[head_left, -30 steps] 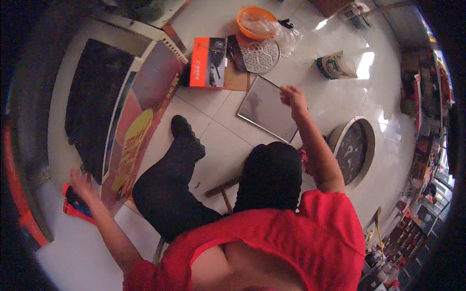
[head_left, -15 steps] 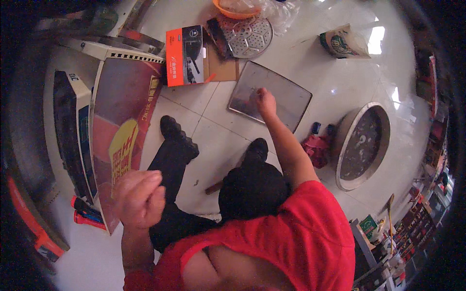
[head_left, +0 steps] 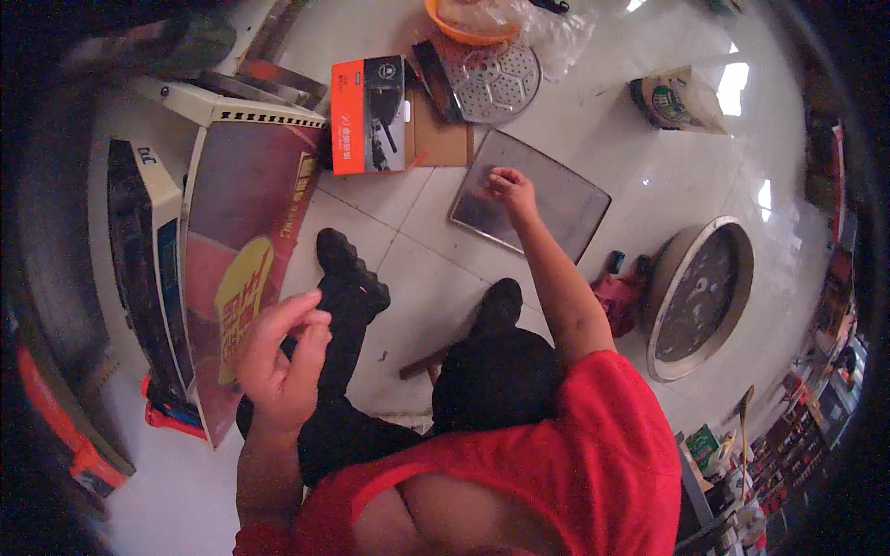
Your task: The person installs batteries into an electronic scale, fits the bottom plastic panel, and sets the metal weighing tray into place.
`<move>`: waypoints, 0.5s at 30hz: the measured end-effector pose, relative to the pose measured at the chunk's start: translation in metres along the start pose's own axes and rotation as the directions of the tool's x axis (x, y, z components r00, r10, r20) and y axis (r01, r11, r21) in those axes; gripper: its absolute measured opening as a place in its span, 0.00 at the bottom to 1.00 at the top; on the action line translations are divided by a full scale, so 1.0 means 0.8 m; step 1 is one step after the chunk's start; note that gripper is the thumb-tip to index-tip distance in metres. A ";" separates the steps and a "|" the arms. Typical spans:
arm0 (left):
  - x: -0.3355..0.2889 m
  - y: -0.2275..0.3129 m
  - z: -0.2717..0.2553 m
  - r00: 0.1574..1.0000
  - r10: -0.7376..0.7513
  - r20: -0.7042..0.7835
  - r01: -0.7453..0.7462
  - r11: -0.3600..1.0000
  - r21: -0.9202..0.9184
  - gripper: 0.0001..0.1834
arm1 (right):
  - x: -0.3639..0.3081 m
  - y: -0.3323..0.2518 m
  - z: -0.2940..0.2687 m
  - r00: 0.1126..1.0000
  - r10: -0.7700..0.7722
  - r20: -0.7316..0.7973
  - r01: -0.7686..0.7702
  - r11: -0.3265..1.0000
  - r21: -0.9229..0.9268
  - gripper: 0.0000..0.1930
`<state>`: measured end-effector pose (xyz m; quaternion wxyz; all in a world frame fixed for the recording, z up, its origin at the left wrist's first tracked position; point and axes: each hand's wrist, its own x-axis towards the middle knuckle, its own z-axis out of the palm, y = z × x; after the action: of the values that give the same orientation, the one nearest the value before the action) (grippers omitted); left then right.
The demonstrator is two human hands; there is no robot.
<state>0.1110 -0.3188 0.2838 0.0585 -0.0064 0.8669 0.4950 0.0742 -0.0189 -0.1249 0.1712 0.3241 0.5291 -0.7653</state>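
Your left hand (head_left: 286, 357) is raised in front of the red sign panel (head_left: 255, 204), fingers bent and thumb near the forefinger; you may have something small pinched there, but I cannot tell. Your right hand (head_left: 512, 192) reaches out over the left part of the flat rectangular metal tray (head_left: 561, 199), its fingers curled in; whether they grasp anything or touch the tray cannot be made out. That tray lies on the tiled floor ahead of you, just beyond your feet. Past its far left corner are a piece of cardboard (head_left: 447, 139), an orange-and-black box (head_left: 373, 116) and a perforated metal disc (head_left: 501, 85). To your right stands a round basin (head_left: 660, 338) with dark contents, a red bundle (head_left: 616, 301) beside it.
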 end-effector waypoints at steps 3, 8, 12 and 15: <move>-0.005 0.014 0.009 0.999 -0.037 -0.038 0.036 0.999 -0.030 0.14 | -0.080 -0.086 0.079 0.959 0.027 0.282 -0.154 0.884 0.440 0.13; -0.004 0.012 0.029 0.999 0.037 -0.021 -0.039 0.996 -0.076 0.14 | -0.193 -0.187 0.112 0.784 -0.229 0.577 -0.146 0.835 0.530 0.16; -0.013 0.019 0.033 0.998 0.039 -0.039 -0.042 0.996 -0.080 0.14 | -0.263 -0.251 0.124 0.682 -0.285 0.673 -0.111 0.870 0.481 0.17; -0.029 0.029 0.032 0.997 0.034 -0.069 -0.048 0.976 -0.214 0.15 | -0.320 -0.295 0.133 0.610 -0.311 0.729 -0.022 0.913 0.408 0.20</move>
<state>0.1352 -0.2861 0.2937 0.0189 -0.0110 0.8095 0.5868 0.0848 -0.0476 0.2383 0.2542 -0.0590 0.2692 -0.9270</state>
